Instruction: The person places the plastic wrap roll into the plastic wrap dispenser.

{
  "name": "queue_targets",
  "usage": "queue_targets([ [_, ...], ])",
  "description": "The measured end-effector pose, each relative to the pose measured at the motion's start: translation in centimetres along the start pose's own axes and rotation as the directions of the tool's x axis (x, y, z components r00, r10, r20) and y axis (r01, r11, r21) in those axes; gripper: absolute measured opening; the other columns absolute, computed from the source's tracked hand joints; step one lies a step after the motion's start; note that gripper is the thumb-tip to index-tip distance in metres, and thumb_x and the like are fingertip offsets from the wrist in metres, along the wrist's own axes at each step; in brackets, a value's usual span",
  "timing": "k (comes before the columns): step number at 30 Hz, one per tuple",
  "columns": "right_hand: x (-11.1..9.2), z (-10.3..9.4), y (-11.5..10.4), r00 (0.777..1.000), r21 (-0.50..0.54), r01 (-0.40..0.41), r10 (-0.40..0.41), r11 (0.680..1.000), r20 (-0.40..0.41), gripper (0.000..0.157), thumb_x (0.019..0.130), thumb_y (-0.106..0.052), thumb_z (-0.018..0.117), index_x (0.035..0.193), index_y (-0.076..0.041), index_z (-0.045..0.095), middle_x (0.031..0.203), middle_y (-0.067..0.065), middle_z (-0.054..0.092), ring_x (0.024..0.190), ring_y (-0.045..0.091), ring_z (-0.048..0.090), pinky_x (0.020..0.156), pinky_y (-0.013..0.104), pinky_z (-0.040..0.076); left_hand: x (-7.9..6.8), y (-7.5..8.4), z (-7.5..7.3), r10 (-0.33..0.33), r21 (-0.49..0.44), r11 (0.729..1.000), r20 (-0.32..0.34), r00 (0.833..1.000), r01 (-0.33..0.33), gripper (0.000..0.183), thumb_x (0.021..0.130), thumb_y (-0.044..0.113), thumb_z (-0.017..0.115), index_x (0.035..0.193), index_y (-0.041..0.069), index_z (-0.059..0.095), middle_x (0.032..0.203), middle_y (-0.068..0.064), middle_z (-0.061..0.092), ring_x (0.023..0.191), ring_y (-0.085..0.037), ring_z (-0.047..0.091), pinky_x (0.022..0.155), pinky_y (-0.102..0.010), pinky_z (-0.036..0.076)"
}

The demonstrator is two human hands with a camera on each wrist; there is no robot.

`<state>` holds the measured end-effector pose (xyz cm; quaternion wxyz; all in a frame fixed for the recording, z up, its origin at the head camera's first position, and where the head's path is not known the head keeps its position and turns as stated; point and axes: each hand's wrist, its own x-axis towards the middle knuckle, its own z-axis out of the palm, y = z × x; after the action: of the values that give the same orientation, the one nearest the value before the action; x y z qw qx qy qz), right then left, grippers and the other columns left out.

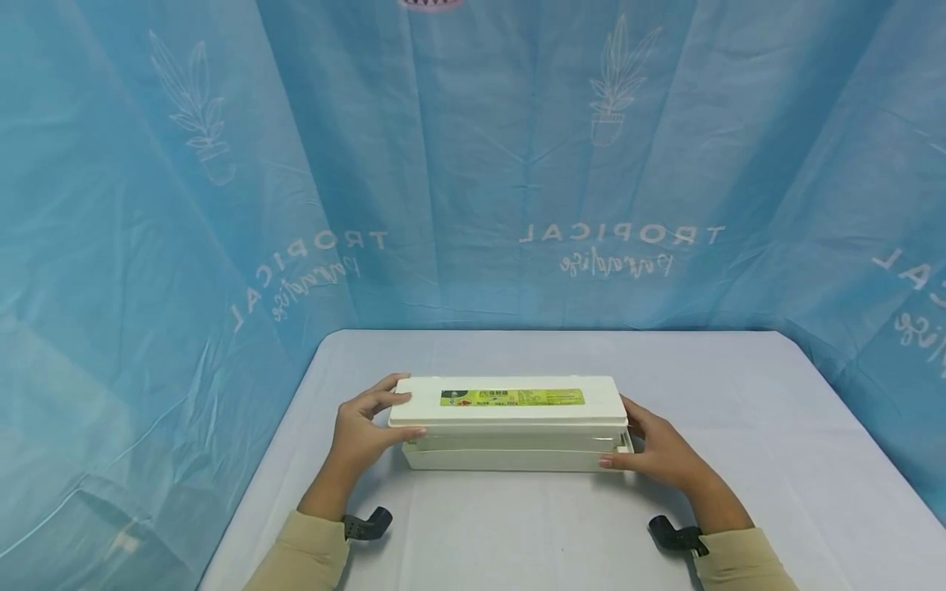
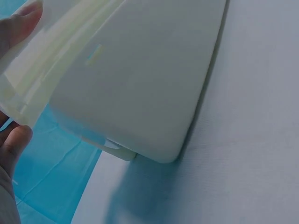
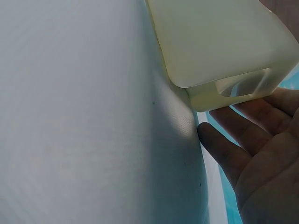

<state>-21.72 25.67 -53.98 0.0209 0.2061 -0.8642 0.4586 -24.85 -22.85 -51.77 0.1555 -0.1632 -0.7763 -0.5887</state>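
A long white cling film box [image 1: 510,461] rests lengthwise on the table, a green-and-yellow label [image 1: 512,398] on its lid [image 1: 510,416]. The lid sits raised above the base, leaving a gap along the front. At the left end, my left hand [image 1: 362,427] grips the lid, thumb on its front edge and fingers over the top. My right hand [image 1: 661,451] holds the right end of the base, its thumb at the front corner. A cut-out opening [image 3: 245,84] shows in that end in the right wrist view. The box's inside is hidden.
A white cloth covers the table [image 1: 517,533]. Blue printed curtains [image 1: 473,180] hang behind and at both sides. Black wrist mounts [image 1: 368,524] sit at both of the person's beige sleeves [image 1: 306,550].
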Motion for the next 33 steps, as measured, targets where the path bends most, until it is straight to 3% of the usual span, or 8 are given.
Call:
queue_targets([
  [9,-0.1,0.2,0.3,0.999,0.045,-0.032,0.032,0.998,-0.006,0.116,0.078,-0.029,0.098,0.168,-0.015,0.026,0.158,0.014,0.047,0.132,0.04,0.057,0.108,0.068,0.045,-0.6,-0.5,0.2,0.059,0.0,0.998,0.002,0.998,-0.059,0.06,0.058,0.012,0.106,0.112,0.012,0.082,0.142,-0.001,0.065,0.131,-0.021,0.061,0.113,-0.027,0.043],
  [15,-0.4,-0.1,0.5,0.998,0.095,-0.051,0.055,0.994,-0.039,0.122,0.075,-0.028,0.1,0.169,-0.016,0.022,0.165,0.015,0.035,0.141,0.044,0.047,0.111,0.061,0.044,-0.8,-0.5,0.5,0.057,-0.017,0.998,0.012,0.998,-0.057,0.059,0.058,0.011,0.106,0.112,0.012,0.082,0.143,0.0,0.065,0.13,-0.021,0.062,0.114,-0.028,0.043],
  [22,-0.6,-0.3,-0.3,0.995,0.073,0.053,-0.047,0.996,-0.088,0.11,0.079,-0.018,0.097,0.167,-0.018,0.03,0.168,0.012,0.031,0.147,0.042,0.038,0.113,0.062,0.04,-1.1,-0.4,0.7,0.039,-0.015,0.999,0.011,0.999,-0.039,0.058,0.059,0.012,0.105,0.112,0.013,0.082,0.143,0.002,0.064,0.131,-0.02,0.061,0.114,-0.026,0.042],
  [25,-0.6,-0.4,-0.7,0.99,0.059,0.102,-0.096,0.993,-0.103,0.104,0.081,-0.015,0.095,0.166,-0.02,0.034,0.166,0.008,0.035,0.149,0.035,0.037,0.116,0.051,0.041,-1.2,-0.4,0.8,0.028,-0.01,1.0,0.005,1.0,-0.028,0.058,0.059,0.013,0.106,0.111,0.014,0.082,0.142,0.002,0.065,0.13,-0.02,0.061,0.114,-0.025,0.042],
  [29,-0.6,-0.6,-1.1,0.98,0.043,0.171,-0.166,0.984,-0.114,0.093,0.082,-0.011,0.093,0.161,-0.009,0.043,0.163,0.013,0.04,0.149,0.029,0.038,0.119,0.03,0.038,-1.3,-0.3,0.9,0.031,-0.009,0.999,0.006,0.999,-0.031,0.058,0.059,0.015,0.106,0.111,0.014,0.082,0.143,0.0,0.065,0.13,-0.022,0.061,0.114,-0.025,0.042],
  [33,-0.7,-0.8,-1.5,0.973,0.031,0.2,-0.195,0.979,-0.122,0.087,0.081,-0.007,0.093,0.155,0.0,0.049,0.161,0.015,0.043,0.15,0.028,0.037,0.119,0.022,0.033,-1.4,-0.4,1.1,0.049,-0.015,0.999,0.013,0.999,-0.048,0.058,0.059,0.013,0.105,0.112,0.011,0.081,0.143,-0.002,0.064,0.132,-0.026,0.06,0.114,-0.026,0.042],
])
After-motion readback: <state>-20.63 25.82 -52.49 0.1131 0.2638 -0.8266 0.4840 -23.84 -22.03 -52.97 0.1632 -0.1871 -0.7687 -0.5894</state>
